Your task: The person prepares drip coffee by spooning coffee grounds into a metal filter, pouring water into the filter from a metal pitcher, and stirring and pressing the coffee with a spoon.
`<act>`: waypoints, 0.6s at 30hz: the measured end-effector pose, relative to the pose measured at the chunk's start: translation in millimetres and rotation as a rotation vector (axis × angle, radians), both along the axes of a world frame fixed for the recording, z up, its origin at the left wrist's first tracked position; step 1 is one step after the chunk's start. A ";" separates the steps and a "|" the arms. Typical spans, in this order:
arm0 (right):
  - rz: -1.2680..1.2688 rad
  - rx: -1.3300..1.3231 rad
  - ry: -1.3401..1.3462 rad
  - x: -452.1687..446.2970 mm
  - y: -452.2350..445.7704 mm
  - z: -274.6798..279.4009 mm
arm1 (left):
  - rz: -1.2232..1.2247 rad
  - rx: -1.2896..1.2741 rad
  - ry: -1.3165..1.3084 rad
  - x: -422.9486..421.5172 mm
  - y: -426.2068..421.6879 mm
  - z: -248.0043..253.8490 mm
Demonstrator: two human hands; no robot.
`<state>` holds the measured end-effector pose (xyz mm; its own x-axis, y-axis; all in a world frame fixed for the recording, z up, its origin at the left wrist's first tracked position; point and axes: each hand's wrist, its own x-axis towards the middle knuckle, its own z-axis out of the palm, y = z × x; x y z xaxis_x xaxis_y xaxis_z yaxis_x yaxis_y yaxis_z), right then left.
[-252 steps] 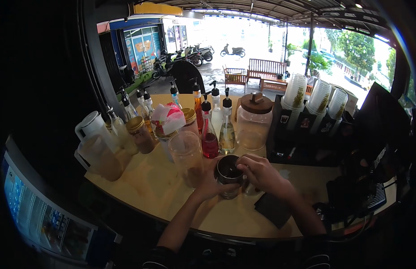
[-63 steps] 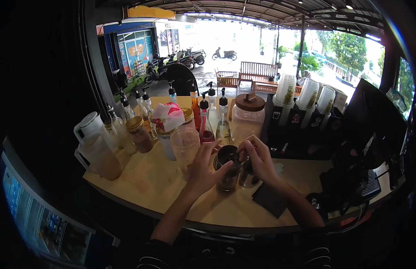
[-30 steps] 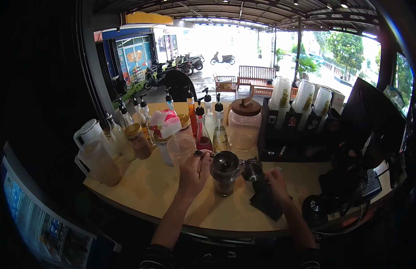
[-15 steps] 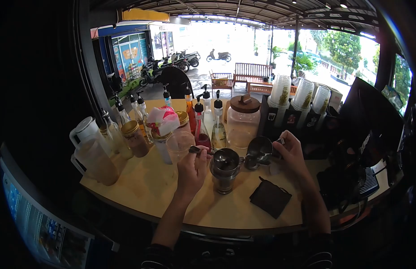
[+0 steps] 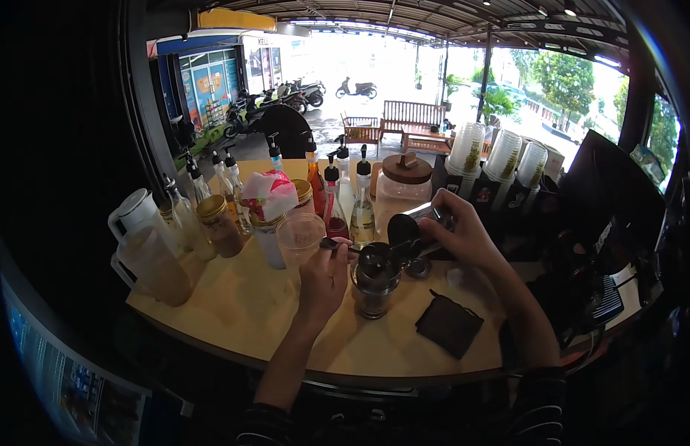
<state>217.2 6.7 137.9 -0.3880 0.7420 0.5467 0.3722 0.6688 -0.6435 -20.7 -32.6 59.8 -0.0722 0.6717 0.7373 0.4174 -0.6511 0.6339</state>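
Filling the foreground: a pale counter (image 5: 233, 316) with a rounded near edge.
Rack: a black holder (image 5: 484, 196) toward the right, with three stacks of clear cups (image 5: 501, 154) leaning in it.
Jar: clear and large, a wooden-lidded jar (image 5: 394, 199) just left of the rack.
Pitchers: a cloudy pitcher (image 5: 157, 269) at the far left end, and a white-lidded pitcher (image 5: 139, 213) just behind it.
Bottles: pump bottles behind the cup, among them a red-filled bottle (image 5: 335, 223) and, just right of it, a paler bottle (image 5: 363, 221).
Right hand: the right hand (image 5: 464, 232) is raised above the counter, fingers curled closed around the metal jug (image 5: 428, 214); the exact grip is partly hidden.
Left hand: the left hand (image 5: 322, 286) is left of the cup, thumb and fingers pinched together on the dark-handled spoon (image 5: 331, 244).
Cup: the glass cup (image 5: 373, 301) stands upright on the counter between the two hands, its inside dark.
Jug: tipped, its dark mouth turned left and down over the cup's rim; too dark to tell whether anything runs out.
Cloth: a folded dark cloth (image 5: 449, 325) lies flat, near the cup on its right.
Spoon: slanting from the left hand to the cup's mouth.
Small round piece: a dark metallic disc (image 5: 417, 268) just right of the cup.
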 end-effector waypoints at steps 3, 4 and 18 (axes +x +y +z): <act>0.020 0.036 -0.008 -7.4 2.8 1.5 | -0.002 -0.001 -0.001 -1.5 4.9 -4.4; 0.022 0.077 -0.032 -8.8 4.2 1.7 | -0.008 0.004 -0.003 -1.9 6.5 -5.8; 0.031 0.127 -0.113 -24.9 4.3 11.7 | -0.007 0.009 0.009 -2.7 7.0 -5.5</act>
